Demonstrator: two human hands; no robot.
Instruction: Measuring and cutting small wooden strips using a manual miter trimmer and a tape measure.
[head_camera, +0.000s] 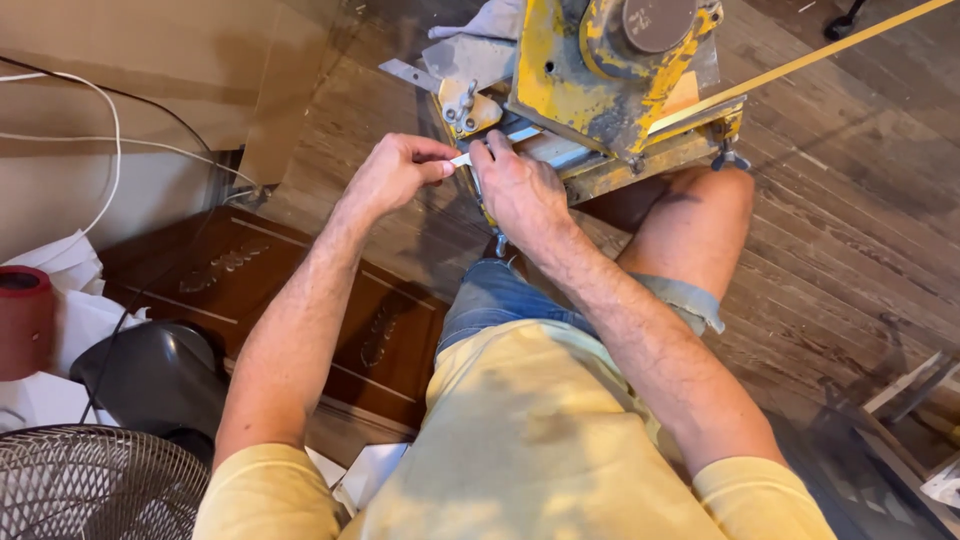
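A worn yellow metal machine (575, 80) with chipped paint and a grey round cap stands on the wooden floor in front of my knees. My left hand (395, 172) pinches one end of a small white strip (462, 158) between thumb and forefinger. My right hand (518, 190) grips the strip's other end, right against the machine's front edge and its grey metal rail (560, 152). Both hands meet just below a small bracket with bolts (465, 108). What lies under my right palm is hidden.
A dark brown carved wooden panel (250, 290) lies on the floor at left, with brown cardboard (150, 60) behind it. A black object (160, 375), a wire fan grille (90, 490) and a red roll (22, 320) sit lower left. White cables (110, 150) hang. A long yellow strip (800, 65) crosses upper right.
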